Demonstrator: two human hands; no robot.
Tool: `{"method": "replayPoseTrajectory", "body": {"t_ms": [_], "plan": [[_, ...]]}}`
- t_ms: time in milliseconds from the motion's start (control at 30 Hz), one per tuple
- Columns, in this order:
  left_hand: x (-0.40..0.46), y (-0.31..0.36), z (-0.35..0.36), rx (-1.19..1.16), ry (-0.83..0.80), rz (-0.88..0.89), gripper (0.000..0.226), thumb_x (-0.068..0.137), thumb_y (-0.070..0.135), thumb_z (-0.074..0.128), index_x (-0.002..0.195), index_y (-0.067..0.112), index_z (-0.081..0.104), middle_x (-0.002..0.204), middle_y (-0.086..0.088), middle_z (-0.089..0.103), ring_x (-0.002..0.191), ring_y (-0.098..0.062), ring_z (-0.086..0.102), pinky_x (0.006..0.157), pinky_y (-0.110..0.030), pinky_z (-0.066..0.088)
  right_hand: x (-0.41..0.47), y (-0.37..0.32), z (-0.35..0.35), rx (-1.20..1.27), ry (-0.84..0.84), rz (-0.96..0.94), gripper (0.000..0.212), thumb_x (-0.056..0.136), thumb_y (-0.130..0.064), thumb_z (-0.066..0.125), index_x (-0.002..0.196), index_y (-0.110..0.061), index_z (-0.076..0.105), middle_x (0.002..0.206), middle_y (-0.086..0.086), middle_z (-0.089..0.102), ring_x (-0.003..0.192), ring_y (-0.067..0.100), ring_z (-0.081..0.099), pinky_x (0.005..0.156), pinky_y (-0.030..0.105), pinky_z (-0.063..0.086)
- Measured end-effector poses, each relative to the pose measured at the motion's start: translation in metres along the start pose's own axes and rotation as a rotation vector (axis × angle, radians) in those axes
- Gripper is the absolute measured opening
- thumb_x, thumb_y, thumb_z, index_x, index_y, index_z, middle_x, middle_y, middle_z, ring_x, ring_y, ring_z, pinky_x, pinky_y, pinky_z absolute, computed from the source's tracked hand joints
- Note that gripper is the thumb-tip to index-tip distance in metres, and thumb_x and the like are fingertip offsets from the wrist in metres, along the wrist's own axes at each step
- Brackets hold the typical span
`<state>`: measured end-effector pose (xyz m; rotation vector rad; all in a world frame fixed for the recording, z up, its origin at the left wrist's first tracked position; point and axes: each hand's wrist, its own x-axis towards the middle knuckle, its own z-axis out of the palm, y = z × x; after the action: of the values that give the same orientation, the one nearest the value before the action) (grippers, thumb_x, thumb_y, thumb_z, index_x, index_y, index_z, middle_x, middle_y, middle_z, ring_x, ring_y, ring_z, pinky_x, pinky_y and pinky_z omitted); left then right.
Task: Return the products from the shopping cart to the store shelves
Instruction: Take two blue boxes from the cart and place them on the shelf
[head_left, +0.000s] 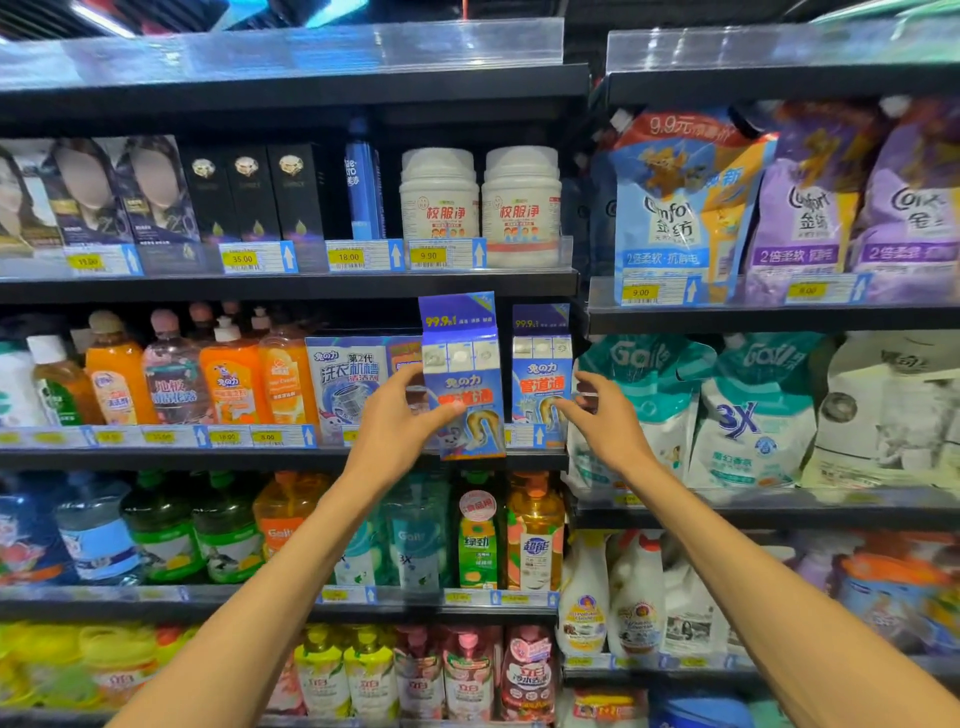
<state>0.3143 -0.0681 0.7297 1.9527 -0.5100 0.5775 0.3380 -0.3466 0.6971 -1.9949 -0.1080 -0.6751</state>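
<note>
Dead centre of the frame, the person's left hand (402, 415) has a blue box (464, 382) of drain cleaner pinched by its left edge, thumb across the front and fingers behind, held up in front of the middle shelf (208, 457). The box sits tilted a bit, its bottom overlapping the shelf lip. The right hand (597, 415), just right of centre, holds nothing, fingers loosely spread and reaching at an identical box (540, 374) already standing on the shelf, probably to nudge it over and make room.

The held one looks like a thin cardboard carton, so probably light and stiff but easy to dent at the corners. Gripping the sides low down seems safest. The glossy print could be a bit slippery, honestly.
</note>
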Motion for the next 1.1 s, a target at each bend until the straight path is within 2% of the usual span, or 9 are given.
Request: {"method": "replayPoseTrajectory", "body": {"t_ms": [67,133,233,333,567,667,767,967,1100], "plan": [[0.011,0.008,0.004,0.014,0.016,0.020,0.051,0.084,0.037,0.079,0.128,0.024,0.057,0.118,0.012,0.068,0.103,0.000,0.063,0.079,-0.013,0.049,-0.007,-0.004,-0.001,-0.027,0.074,-0.033,0.047,0.091,-0.028,0.070,0.132,-0.014,0.052,0.126,0.003,0.051,0.111,0.012,0.056,0.085,0.021,0.052],[0.017,0.014,0.006,0.034,0.011,0.023,0.052,0.084,0.036,0.079,0.130,0.024,0.056,0.118,0.013,0.066,0.098,0.005,0.061,0.071,-0.005,0.043,-0.016,-0.013,-0.001,-0.010,0.115,-0.095,0.039,0.092,-0.029,0.068,0.126,-0.016,0.055,0.121,0.000,0.052,0.108,0.008,0.056,0.090,0.026,0.053],[0.021,0.015,0.009,0.057,-0.009,0.035,0.055,0.083,0.036,0.079,0.131,0.021,0.056,0.118,0.011,0.066,0.094,0.011,0.059,0.066,-0.001,0.044,-0.024,-0.038,0.000,0.067,-0.049,-0.196,0.040,0.093,-0.038,0.065,0.130,-0.023,0.057,0.121,-0.007,0.059,0.109,0.001,0.058,0.091,0.023,0.052],[0.022,0.012,0.011,0.052,-0.025,0.051,0.060,0.082,0.039,0.080,0.133,0.021,0.056,0.123,0.007,0.068,0.104,0.000,0.063,0.076,-0.006,0.045,-0.020,-0.062,0.006,0.103,-0.215,-0.218,0.052,0.090,-0.048,0.066,0.137,-0.033,0.051,0.126,-0.013,0.059,0.111,0.000,0.059,0.088,0.019,0.052],[0.017,-0.003,-0.010,-0.044,-0.039,0.013,0.063,0.086,0.035,0.077,0.142,0.022,0.050,0.125,0.008,0.064,0.110,-0.003,0.064,0.083,-0.015,0.054,-0.002,-0.073,0.028,0.123,-0.179,-0.222,0.051,0.087,-0.049,0.070,0.130,-0.027,0.057,0.118,-0.009,0.068,0.106,0.011,0.065,0.086,0.045,0.059],[-0.002,-0.026,-0.031,-0.089,-0.010,-0.074,0.056,0.089,0.034,0.073,0.140,0.024,0.051,0.123,0.010,0.064,0.107,0.002,0.062,0.077,-0.008,0.052,0.002,-0.075,0.034,0.117,-0.125,-0.219,0.049,0.089,-0.044,0.069,0.132,-0.024,0.056,0.119,-0.011,0.067,0.107,0.005,0.063,0.087,0.034,0.058],[-0.025,-0.054,-0.046,-0.042,-0.009,-0.134,0.051,0.090,0.035,0.073,0.136,0.024,0.055,0.126,0.010,0.065,0.109,0.000,0.063,0.091,-0.024,0.055,0.009,-0.076,0.039,0.100,-0.073,-0.214,0.045,0.092,-0.037,0.068,0.132,-0.021,0.054,0.120,-0.011,0.066,0.104,-0.004,0.062,0.079,0.014,0.052],[-0.038,-0.080,-0.051,0.012,-0.048,-0.158,0.043,0.089,0.035,0.073,0.130,0.027,0.060,0.122,0.012,0.068,0.107,0.001,0.065,0.088,-0.023,0.053,0.022,-0.070,0.054,0.011,-0.016,-0.205,0.049,0.091,-0.033,0.069,0.133,-0.013,0.055,0.121,0.001,0.058,0.103,0.004,0.059,0.075,0.005,0.047],[-0.040,-0.085,-0.046,-0.001,-0.058,-0.169,0.041,0.090,0.032,0.073,0.128,0.027,0.061,0.117,0.011,0.070,0.104,0.004,0.066,0.093,-0.027,0.055,0.024,-0.064,0.064,-0.079,0.006,-0.222,0.051,0.090,-0.036,0.070,0.134,-0.014,0.056,0.124,0.002,0.058,0.110,0.010,0.059,0.089,0.022,0.051]]}}
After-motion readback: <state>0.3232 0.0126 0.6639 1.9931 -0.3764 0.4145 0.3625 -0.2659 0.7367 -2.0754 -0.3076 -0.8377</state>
